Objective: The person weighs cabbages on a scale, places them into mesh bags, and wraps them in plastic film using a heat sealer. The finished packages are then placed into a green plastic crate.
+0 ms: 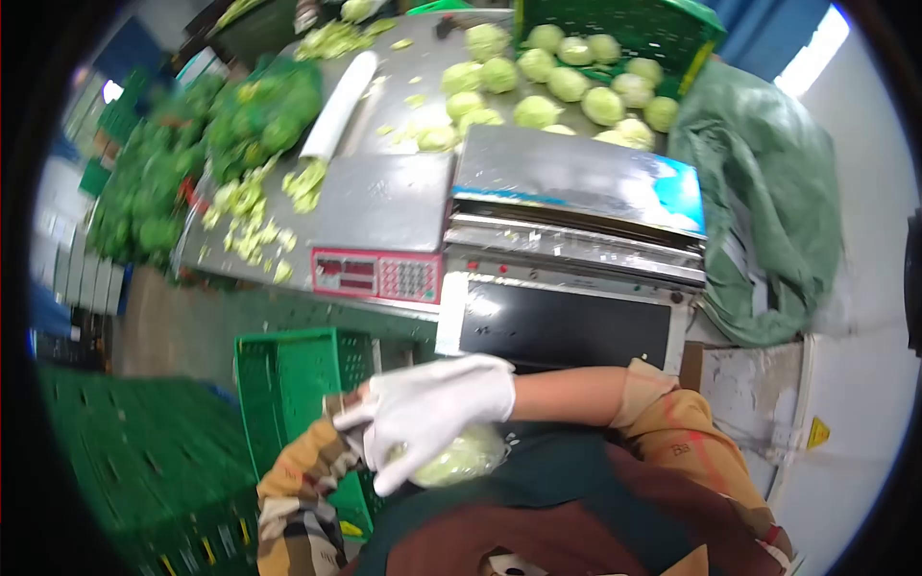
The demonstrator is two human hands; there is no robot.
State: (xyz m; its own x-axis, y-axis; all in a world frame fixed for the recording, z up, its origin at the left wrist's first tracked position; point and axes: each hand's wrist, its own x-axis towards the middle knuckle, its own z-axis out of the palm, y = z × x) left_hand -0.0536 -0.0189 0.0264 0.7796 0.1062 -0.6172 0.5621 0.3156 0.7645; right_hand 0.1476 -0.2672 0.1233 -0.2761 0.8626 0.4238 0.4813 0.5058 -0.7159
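Note:
A pale green cabbage (463, 457) in shiny clear film is held close against my apron. My right hand (437, 408), in a white glove, lies over its top and left side with the fingers curved down around it. Of my left hand (357, 396) only a small part near the wrist shows, beside the plaid sleeve; its fingers are hidden behind the right glove. Just ahead of my hands is the wrapping machine (567, 322), with a black plate at the front and a steel cover behind.
A scale (384, 202) with a red keypad stands left of the machine. Bare cabbages (567, 84) lie behind it, some by a green crate (624, 34). A white film roll (341, 106), net bags of cabbages (264, 110) and leaf scraps lie left. A green crate (288, 336) sits below.

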